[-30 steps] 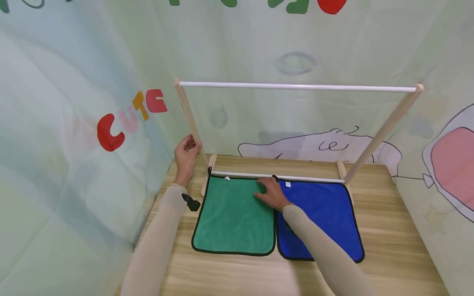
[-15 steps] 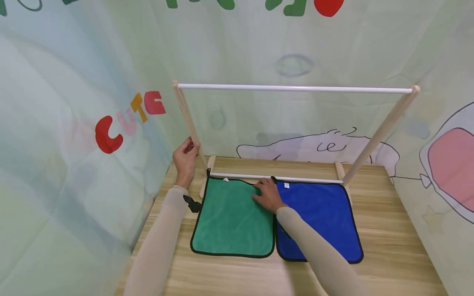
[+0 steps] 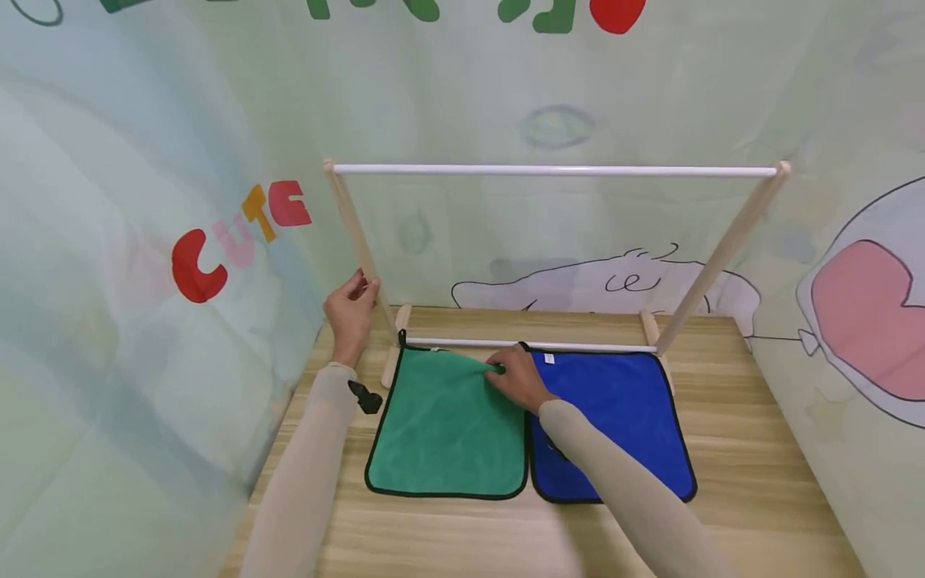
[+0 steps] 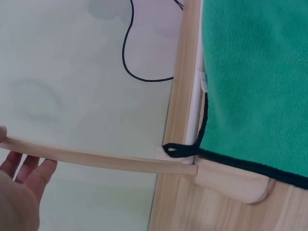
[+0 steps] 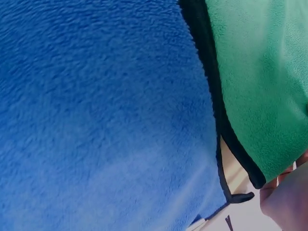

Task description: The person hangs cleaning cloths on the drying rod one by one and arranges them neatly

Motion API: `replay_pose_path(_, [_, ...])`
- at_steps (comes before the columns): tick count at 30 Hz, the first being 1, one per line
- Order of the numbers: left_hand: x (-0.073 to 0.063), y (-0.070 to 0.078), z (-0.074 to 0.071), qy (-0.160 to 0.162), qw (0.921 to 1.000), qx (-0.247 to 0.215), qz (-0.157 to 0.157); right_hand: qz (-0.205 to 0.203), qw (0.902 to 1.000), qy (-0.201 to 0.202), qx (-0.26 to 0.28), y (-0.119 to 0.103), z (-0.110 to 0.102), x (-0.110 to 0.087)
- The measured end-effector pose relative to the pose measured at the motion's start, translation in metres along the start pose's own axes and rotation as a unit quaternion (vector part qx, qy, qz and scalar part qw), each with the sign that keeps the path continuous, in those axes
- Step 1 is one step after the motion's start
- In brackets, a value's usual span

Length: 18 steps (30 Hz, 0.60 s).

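Observation:
My left hand holds the left wooden post of a drying rack. In the left wrist view, fingertips lie against one side of that post, and the thumb tip shows on the other. A green towel with black trim lies flat on the table, except along its far edge, which my right hand pinches near the far right corner and lifts slightly. Beside it lies a blue towel, partly under my right forearm. The right wrist view shows the green corner raised, with the fingers partly cut off.
The rack's white top bar spans between two leaning posts, with a white lower bar near the table. Printed cloth walls enclose the wooden table at the back and sides. A black loop sticks out from the green towel's corner.
My right hand has closed on the green towel's far edge and pulled it up and slightly toward me. The left hand has come onto the post. The whole view has shifted a little.

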<state>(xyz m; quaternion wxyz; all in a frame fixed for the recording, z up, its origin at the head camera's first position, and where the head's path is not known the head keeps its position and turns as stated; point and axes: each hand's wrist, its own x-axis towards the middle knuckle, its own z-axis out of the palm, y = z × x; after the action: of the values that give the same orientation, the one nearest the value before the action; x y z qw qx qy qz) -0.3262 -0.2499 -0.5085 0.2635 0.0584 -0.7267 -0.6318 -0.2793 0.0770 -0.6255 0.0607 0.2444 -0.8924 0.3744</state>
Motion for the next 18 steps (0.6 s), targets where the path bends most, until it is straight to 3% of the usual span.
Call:
replay_pose_path(9, [0.002,0.003,0.001,0.005,0.9997,0.014,-0.019,-0.023,0.9991,0.015,0.033,0.029,0.008,-0.007])
replay_pose_path(18, [-0.007,0.005,0.002,0.014,0.9998,-0.001,-0.013,0.015,0.9992,-0.012,0.034,0.005,-0.001,-0.016])
